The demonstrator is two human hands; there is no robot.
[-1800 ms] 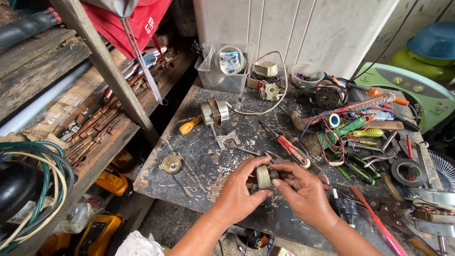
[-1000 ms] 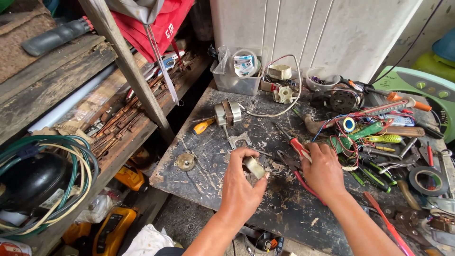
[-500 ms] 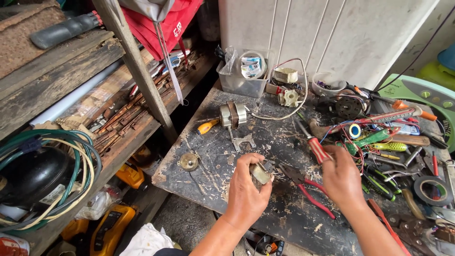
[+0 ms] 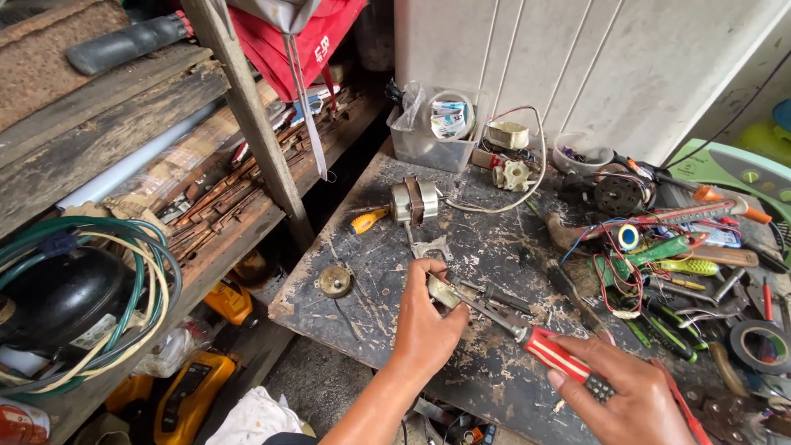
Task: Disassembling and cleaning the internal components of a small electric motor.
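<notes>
Metal part: a small silvery piece (image 4: 442, 290) sits low in the middle of the frame on the workbench, pinched in the left hand; its exact shape is too hidden to tell.
Workbench: a dark, scratched, paint-worn top (image 4: 486, 247) fills the centre and right of the frame.
Shelving: rough wooden shelves (image 4: 107, 132) take up the left half, with a slanted wooden post across them.
Cable coil: green and cream hose or cable (image 4: 124, 280) loops at the left edge around a black rounded body.
Left hand: the left hand (image 4: 428, 325), low centre, has its fingers curled and pressed together on the metal part, holding it against the bench.
Right hand: the right hand (image 4: 634, 395), at the lower right, is wrapped tight around the handle of the screwdriver.
Screwdriver: a screwdriver (image 4: 527, 334) with a red and black handle slants up and left, its shaft ending at the metal part.
Plastic tub: a clear tub (image 4: 424, 148) stands at the top centre of the bench, by the white wall.
Small motor: a round silvery motor (image 4: 414, 200) lies above the left hand, apart from it.
Tape roll: a black tape roll (image 4: 760, 346) lies at the right edge among loose tools.
Brass disc: a round brass disc (image 4: 334, 281) lies left of the left hand, near the bench's edge.
</notes>
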